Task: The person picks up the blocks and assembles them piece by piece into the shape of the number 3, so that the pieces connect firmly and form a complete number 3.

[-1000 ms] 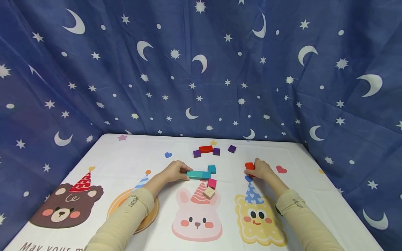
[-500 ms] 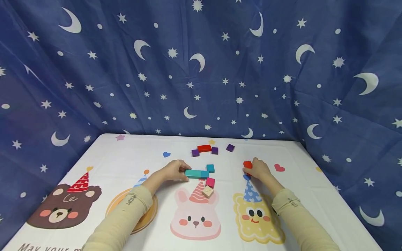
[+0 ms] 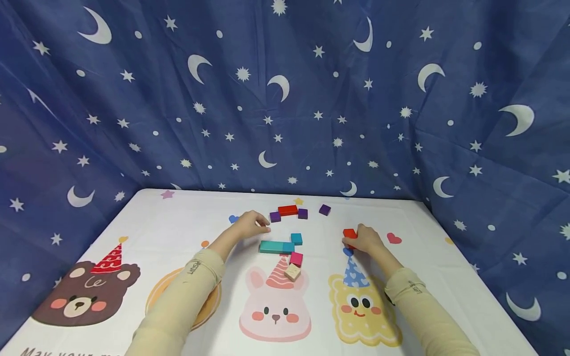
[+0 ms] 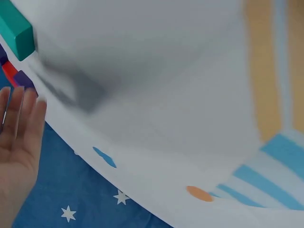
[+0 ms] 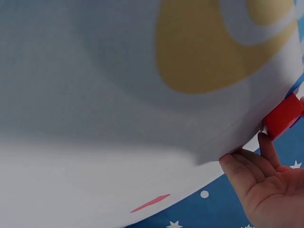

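Note:
My left hand (image 3: 249,226) is in the air over the table, thumb and fingers apart and holding nothing. In the left wrist view its fingers (image 4: 32,111) are straight. In front of it lies a teal rectangular block (image 3: 271,247), with a blue block (image 3: 288,248) against its right end. A smaller blue block (image 3: 296,239) sits just behind them. Toward me are a pink block (image 3: 296,258) and a natural wood block (image 3: 292,272). My right hand (image 3: 368,241) pinches a red block (image 3: 349,233) at the table, partly hidden by the thumb and fingers.
At the back a red rectangular block (image 3: 287,210) lies between two purple blocks, one on its left (image 3: 275,217) and one on its right (image 3: 303,213). Another purple block (image 3: 325,210) lies farther right. A blue star-patterned curtain (image 3: 285,99) hangs behind the white printed table (image 3: 191,207).
My left hand has let go of the teal block's left end and moved back, away from me. The teal block stays in place. My right hand still holds the red block. The view shifts slightly.

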The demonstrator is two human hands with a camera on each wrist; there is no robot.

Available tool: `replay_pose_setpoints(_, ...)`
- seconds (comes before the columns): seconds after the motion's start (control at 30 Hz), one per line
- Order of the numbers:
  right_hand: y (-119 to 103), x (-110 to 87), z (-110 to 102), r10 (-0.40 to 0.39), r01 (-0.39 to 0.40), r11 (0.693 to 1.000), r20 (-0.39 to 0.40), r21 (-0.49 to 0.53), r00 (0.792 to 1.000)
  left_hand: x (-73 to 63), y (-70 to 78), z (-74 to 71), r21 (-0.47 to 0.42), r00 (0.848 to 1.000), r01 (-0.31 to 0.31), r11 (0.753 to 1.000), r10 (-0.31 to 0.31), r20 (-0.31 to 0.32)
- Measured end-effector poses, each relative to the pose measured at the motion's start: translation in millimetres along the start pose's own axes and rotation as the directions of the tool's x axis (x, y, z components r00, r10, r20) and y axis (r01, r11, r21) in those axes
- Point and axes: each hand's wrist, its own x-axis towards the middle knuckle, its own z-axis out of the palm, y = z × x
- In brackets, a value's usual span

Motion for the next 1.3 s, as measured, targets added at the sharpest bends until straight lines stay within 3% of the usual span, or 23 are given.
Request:
replay_pose_setpoints(0.2,-2.5,0.6,-0.6,-0.011,0.010,1.000,0.018,0.027,1.000,12.1,3.2,3.1,0.040,0.979,0.090,0.995,-0.081,-0.185)
replay_pose_setpoints(0.37,-3.5,-0.4,0.6,0.014,-0.015,1.000,0.034,0.025,0.999,23.4,0.7,10.4,0.073,0.968,0.086,0.994,-0.066,-0.241)
replay_pose_setpoints(0.7,-7.2,-1.1,1.5,-0.001,0.000,0.999,0.026,0.035,1.000,42.2,-6.5,6.6,0.157,0.980,0.090,0.984,-0.059,-0.187)
replay_pose_setpoints(0.9,-3.9,-1.3,-3.9,0.010,-0.011,1.000,0.022,0.020,1.000,53.9,-1.3,7.1,0.160,0.989,0.090,0.983,-0.070,-0.127)
replay_pose_setpoints(1.13,-3.3,-1.1,-1.9,0.032,-0.033,0.999,0.030,0.028,0.999,58.7,0.2,18.6,0.152,0.982,0.175,0.973,-0.162,-0.097)
replay_pose_setpoints(1.3,-0.5,-0.7,0.1,0.043,-0.044,0.999,0.015,0.007,0.999,62.6,2.0,25.0,0.196,0.973,0.219,0.956,-0.199,-0.118)
